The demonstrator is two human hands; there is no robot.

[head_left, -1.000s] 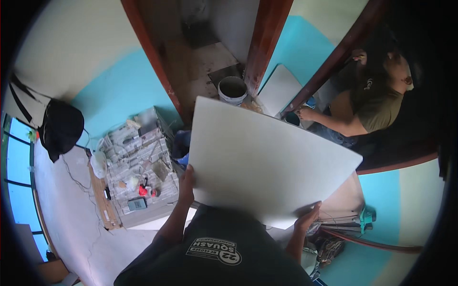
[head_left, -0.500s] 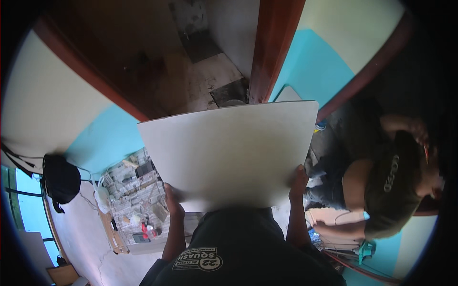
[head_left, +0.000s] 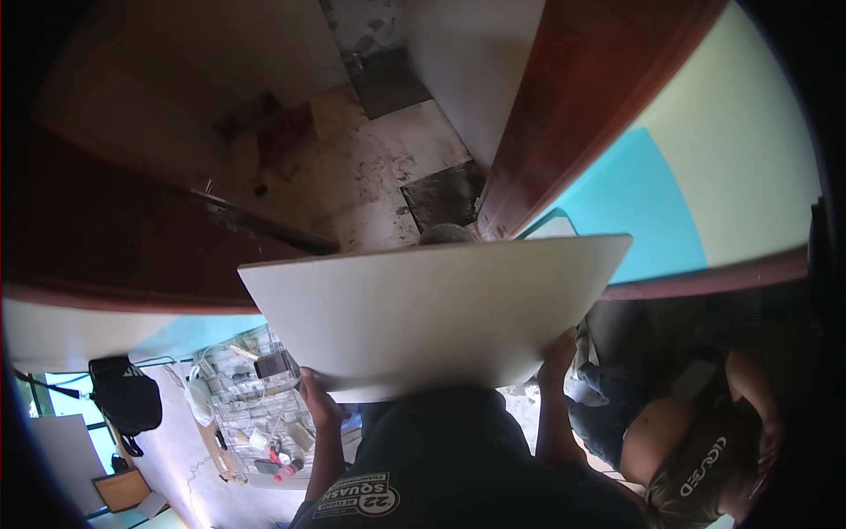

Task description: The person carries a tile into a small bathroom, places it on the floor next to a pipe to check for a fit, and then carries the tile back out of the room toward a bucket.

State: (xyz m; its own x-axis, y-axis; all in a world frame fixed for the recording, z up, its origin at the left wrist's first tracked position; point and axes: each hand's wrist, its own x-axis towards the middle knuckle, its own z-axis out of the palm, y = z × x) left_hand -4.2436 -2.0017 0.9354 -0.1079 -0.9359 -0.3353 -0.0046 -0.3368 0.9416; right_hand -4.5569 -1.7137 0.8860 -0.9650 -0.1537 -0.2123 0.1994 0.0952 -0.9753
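Fingers of my left hand and right hand clasp opposite sides of a large off-white panel, held before my dark shirt. Beyond the panel's far edge shows a bucket; left of the panel lie newspaper sheets, right, a co-worker.

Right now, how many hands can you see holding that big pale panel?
2: the left hand at the near left side of the pale panel, and the right hand at its near right side. The underside is hidden.
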